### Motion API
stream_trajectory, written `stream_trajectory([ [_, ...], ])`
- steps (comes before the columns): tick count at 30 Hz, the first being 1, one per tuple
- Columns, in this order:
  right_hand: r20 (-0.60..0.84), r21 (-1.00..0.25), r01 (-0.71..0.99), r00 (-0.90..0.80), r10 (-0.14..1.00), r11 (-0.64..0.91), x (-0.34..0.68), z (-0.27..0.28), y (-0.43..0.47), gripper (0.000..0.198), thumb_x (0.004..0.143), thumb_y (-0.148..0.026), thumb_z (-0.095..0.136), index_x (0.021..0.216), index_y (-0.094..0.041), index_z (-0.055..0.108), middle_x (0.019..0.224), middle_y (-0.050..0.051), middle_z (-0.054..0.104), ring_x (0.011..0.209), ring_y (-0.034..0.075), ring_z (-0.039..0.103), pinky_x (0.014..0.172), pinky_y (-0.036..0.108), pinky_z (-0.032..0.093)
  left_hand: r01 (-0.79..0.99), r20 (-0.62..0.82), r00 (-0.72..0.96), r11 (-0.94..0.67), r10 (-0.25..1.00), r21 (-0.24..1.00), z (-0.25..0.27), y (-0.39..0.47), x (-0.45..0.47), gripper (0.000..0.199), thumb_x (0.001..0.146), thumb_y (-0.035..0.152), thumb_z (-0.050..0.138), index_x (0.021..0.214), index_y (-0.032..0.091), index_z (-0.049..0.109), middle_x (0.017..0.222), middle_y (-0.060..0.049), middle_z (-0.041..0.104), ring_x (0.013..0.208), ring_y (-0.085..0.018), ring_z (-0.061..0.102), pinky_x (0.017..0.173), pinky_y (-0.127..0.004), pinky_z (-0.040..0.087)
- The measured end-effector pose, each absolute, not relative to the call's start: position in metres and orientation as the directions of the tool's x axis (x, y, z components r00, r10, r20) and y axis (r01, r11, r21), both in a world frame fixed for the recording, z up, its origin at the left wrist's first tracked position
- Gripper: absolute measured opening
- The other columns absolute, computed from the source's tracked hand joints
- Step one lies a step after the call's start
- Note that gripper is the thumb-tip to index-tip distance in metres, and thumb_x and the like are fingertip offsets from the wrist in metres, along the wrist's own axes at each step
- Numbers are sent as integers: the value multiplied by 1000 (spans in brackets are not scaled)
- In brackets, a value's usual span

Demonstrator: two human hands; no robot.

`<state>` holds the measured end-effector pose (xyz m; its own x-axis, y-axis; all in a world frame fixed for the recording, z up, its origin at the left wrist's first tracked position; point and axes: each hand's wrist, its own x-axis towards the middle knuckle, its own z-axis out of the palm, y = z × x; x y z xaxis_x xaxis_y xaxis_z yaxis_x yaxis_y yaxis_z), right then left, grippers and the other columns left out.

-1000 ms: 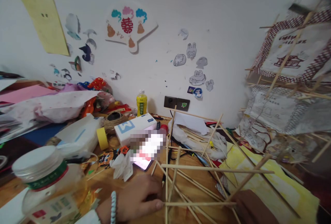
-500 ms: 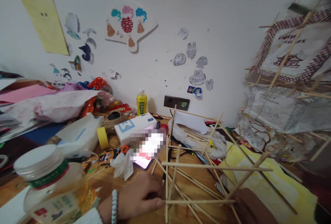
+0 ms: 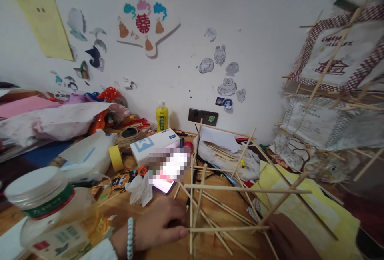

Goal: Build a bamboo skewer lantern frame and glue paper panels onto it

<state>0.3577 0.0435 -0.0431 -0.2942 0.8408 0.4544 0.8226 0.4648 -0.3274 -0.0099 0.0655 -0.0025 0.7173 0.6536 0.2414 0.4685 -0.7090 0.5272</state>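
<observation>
A frame of thin wooden sticks (image 3: 249, 189), lashed or joined into an open box shape, stands on the table before me. My left hand (image 3: 162, 224), wearing a pale bead bracelet (image 3: 130, 238), is at the frame's near left corner. Its fingers are curled and the thumb tip presses the end of the front stick (image 3: 228, 229). At that stick's other end, my right hand (image 3: 291, 238) is closed around the near right corner, its fingertips partly hidden. Several loose sticks (image 3: 231, 208) lie on the wood beneath the frame.
Left of my hand stand a large capped bottle (image 3: 51, 212) and a crumpled tissue (image 3: 140, 190). Behind are a lit phone (image 3: 165, 186), a tissue pack (image 3: 154, 146), yellow tape (image 3: 115, 158) and a yellow drink bottle (image 3: 162, 118). Yellow-stained paper (image 3: 312, 208) and a stick-and-paper structure (image 3: 333, 60) are at right.
The whole view has shifted slightly, so things sit a little further left and higher. Both hands keep their places at the front stick's ends.
</observation>
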Motion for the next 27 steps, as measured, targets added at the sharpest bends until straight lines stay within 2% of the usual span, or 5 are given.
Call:
stream_trajectory([
  [8,474,-365,798,-283,834,479,353,-40,44,30,95,-32,37,76,-25,59,71,-1,65,67,13,63,63,19,52,453,250,721,-713,646,535,-5,66,-10,64,86,66,19,71,18,58,67,-4,60,64,-14,51,59,-24,37],
  [14,577,-246,803,-329,748,543,353,-36,44,32,94,-37,38,78,-25,63,74,2,67,69,16,63,63,25,52,445,204,721,-668,663,597,-6,68,-11,63,84,69,21,69,18,55,66,-2,56,64,-14,48,61,-25,36],
  [17,591,-213,803,-349,728,557,355,-37,45,32,95,-37,38,79,-25,63,76,2,68,69,17,63,64,26,52,457,142,688,-577,711,677,-5,69,-13,60,83,70,24,64,18,47,65,0,49,64,-13,44,62,-25,35],
  [21,555,-238,809,-341,759,537,356,-40,44,30,95,-33,38,79,-25,62,74,1,66,69,16,62,64,26,52,445,34,637,-402,771,800,-4,65,-13,55,81,71,30,63,19,39,65,4,41,66,-12,40,62,-24,35],
  [27,543,-269,808,-322,776,524,355,-40,42,32,96,-35,35,78,-24,60,74,2,65,69,16,61,63,26,51,320,-77,702,-217,708,922,-10,64,-9,51,78,66,46,60,18,42,58,5,40,57,-9,36,52,-23,30],
])
